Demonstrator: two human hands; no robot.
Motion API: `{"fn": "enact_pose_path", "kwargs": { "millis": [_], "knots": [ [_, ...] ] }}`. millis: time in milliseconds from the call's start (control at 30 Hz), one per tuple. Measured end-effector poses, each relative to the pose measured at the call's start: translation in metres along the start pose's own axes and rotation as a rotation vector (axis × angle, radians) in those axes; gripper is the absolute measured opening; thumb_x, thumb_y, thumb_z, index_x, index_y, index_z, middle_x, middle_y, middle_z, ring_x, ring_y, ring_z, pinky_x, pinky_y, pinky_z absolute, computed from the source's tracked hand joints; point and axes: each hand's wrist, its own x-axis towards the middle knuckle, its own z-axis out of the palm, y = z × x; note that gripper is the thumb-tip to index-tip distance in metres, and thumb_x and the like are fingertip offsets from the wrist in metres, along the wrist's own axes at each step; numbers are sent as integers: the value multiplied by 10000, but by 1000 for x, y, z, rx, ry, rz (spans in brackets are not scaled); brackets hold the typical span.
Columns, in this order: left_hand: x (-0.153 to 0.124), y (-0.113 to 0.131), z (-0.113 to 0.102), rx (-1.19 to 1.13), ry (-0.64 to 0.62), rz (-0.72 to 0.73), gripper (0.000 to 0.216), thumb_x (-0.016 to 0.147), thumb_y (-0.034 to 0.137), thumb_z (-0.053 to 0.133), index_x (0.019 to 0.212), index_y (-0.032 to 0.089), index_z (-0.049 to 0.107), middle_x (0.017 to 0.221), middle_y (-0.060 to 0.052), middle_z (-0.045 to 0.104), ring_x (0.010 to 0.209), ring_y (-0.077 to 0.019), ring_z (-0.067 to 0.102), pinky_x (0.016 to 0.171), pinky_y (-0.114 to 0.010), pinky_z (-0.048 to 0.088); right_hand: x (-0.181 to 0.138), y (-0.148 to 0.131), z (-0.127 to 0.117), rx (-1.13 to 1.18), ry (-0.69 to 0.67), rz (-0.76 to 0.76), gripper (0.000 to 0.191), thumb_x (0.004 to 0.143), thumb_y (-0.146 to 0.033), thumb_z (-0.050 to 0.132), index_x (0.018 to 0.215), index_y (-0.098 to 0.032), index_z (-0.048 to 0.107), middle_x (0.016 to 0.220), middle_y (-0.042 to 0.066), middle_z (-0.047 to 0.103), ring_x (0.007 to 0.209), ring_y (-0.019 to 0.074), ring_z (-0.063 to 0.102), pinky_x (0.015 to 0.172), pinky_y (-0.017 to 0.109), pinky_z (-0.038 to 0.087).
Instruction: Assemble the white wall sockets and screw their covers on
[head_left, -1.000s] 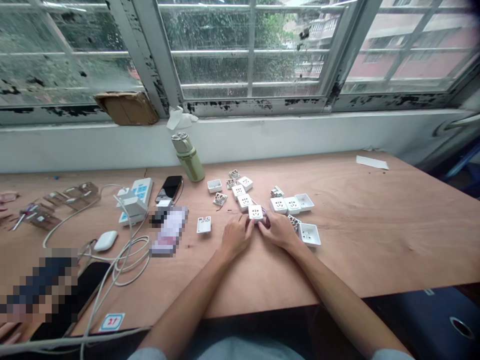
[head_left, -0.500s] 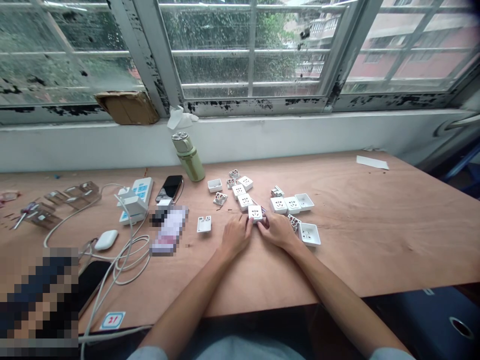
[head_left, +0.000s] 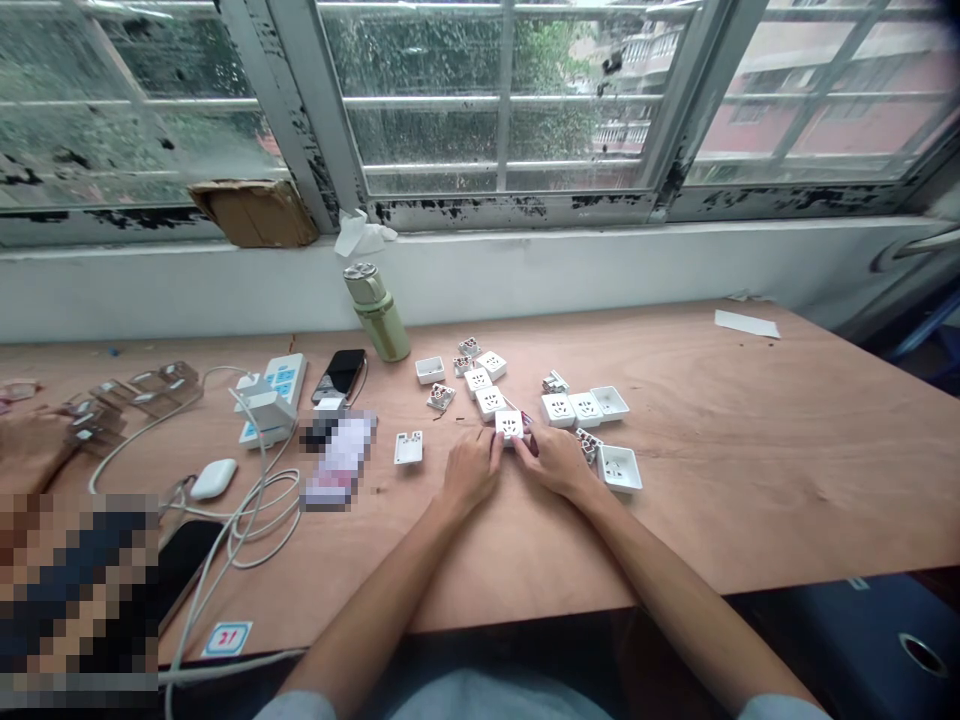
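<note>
My hands meet at the middle of the wooden table, on either side of a white wall socket panel (head_left: 509, 427). My left hand (head_left: 470, 470) holds its left edge, and my right hand (head_left: 551, 460) grips its right side, where a small purplish part shows behind it. Several more white socket panels, including one (head_left: 489, 402), lie just beyond my fingers. Two more (head_left: 558, 409) sit side by side to the right, by a shallow white socket box (head_left: 619, 468).
A co-worker's hand (head_left: 30, 450) rests at the far left, near several transparent pieces (head_left: 97, 420). A power strip (head_left: 274, 400), black phone (head_left: 341, 374), white earbud case (head_left: 213, 479), tangled white cables (head_left: 262, 520) and a green bottle (head_left: 377, 315) stand left of my hands. A windowsill backs the table.
A co-worker's hand has entered at the left edge beside the transparent pieces. My hands stay on the socket panel, with only slight shifts.
</note>
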Motion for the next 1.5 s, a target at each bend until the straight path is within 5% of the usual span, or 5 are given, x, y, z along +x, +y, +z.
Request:
{"fn": "enact_pose_path", "kwargs": {
  "millis": [333,567,1500],
  "knots": [
    [-1,0,2,-12,8,-23,337,1010,362,327,963,190,613,953,-63,678,899,-206,632,752,-306,466,1,-1,2,-8,-21,37,329,987,-367,357,852,-198,606,862,56,727,741,187,671,613,264,358],
    [-1,0,0,-61,45,-35,345,1009,356,323,1269,217,504,1156,-78,654,999,-205,634,805,-303,496,0,-4,0,41,52,35,330,970,-369,395,1182,-188,572,852,39,724,698,181,667,605,254,381],
    [-1,1,-1,-67,7,-63,331,1002,357,339,1254,238,519,1142,-68,670,1008,-205,641,803,-294,492,-3,-3,7,109,79,8,370,903,-362,478,1192,-153,576,764,22,695,669,170,644,627,255,418]
  ]
}}
